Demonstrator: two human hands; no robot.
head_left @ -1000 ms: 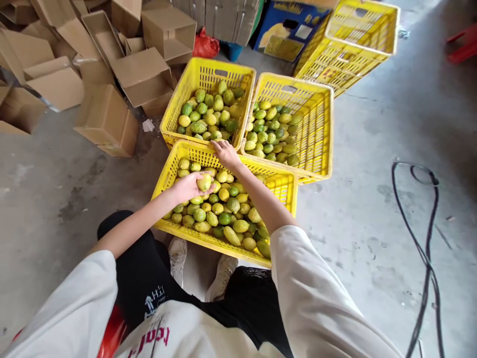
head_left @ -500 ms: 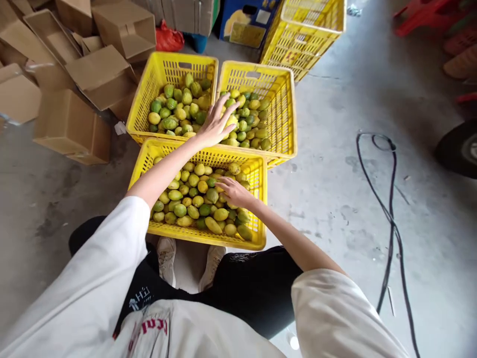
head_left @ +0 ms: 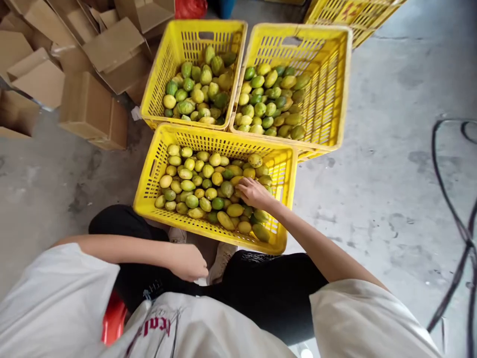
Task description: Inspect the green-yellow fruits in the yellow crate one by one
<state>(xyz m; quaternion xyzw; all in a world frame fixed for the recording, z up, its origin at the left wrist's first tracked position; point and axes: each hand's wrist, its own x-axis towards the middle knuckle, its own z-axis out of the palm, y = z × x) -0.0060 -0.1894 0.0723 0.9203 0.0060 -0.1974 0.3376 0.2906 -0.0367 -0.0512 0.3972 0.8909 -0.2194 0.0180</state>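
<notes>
My right hand (head_left: 255,193) reaches into the front yellow crate (head_left: 217,233). Its fingers bend down around a lemon among the green and yellow lemons (head_left: 207,171); the fingertips are partly hidden. Over my lap, close to the near side of that crate, is my left hand (head_left: 189,262), its fingers curled in; whether anything is inside them is hidden. Behind the front crate stand two more yellow crates: the back left crate (head_left: 149,94) and the back right crate (head_left: 345,89), both partly filled with lemons.
Cardboard boxes (head_left: 85,107) lie in a heap at the left. Another yellow crate (head_left: 357,17) stands at the top right. A black cable (head_left: 443,179) runs along the concrete floor (head_left: 387,199) on the right. Something red (head_left: 114,318) shows beneath me.
My left hand has come back from above the back right crate to my lap, its spread fingers now curled. My right hand stays among the lemons, its fingers more bent. The view has shifted.
</notes>
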